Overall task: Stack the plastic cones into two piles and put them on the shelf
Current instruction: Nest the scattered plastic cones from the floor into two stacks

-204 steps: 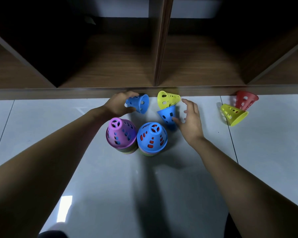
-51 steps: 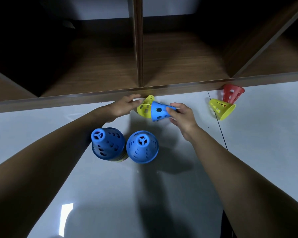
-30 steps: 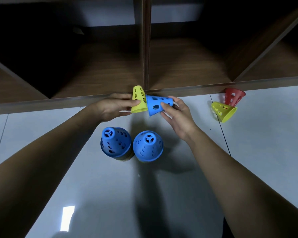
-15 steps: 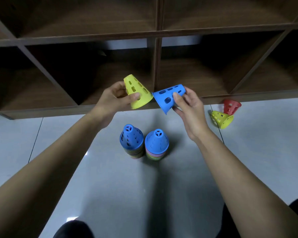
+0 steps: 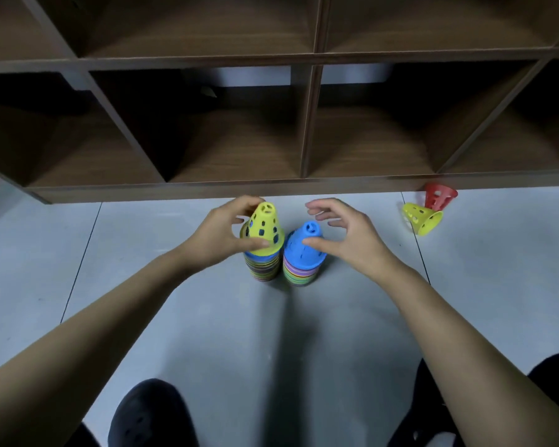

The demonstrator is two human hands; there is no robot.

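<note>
— Floor (image 5: 142,253) of pale grey tile with thin dark joints, slightly glossy. What stands behind it?

— A dark wooden shelf (image 5: 307,124) of open cubbies, its bottom edge on the tiles, with a light wall showing through the back.

— And the cones?

— Two striped piles stand touching on the floor just before the shelf. The left hand (image 5: 220,233) grips a yellow cone (image 5: 263,229), thumb and fingers curled round it, narrow end up on the left pile (image 5: 261,269).

— The other hand?

— The right hand (image 5: 352,240) holds nothing. Its fingers are spread and loosely bent above the blue cone (image 5: 304,246) topping the right pile (image 5: 299,275), thumb at the cone's side.

— Anything else?

— A loose yellow cone (image 5: 421,219) lies tipped against a red cone (image 5: 438,196), off to the right by the shelf's base. A dark shoe (image 5: 149,414) shows nearest us.
</note>
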